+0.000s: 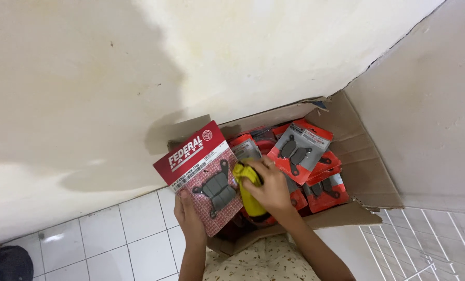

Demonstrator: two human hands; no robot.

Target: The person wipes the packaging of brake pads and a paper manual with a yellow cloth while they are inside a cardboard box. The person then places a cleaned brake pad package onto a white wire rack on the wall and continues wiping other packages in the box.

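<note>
Your left hand (188, 218) is gripping a red blister pack (205, 177) over the cardboard box's (370, 171) left edge while your right hand (269, 190) is clutching a yellow cloth (249, 195).

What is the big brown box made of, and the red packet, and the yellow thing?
The box looks like plain matte cardboard: brown, creased flaps. The red packet seems printed card under glossy clear plastic. The yellow thing in the right hand may be soft cloth; hard to tell.
</note>
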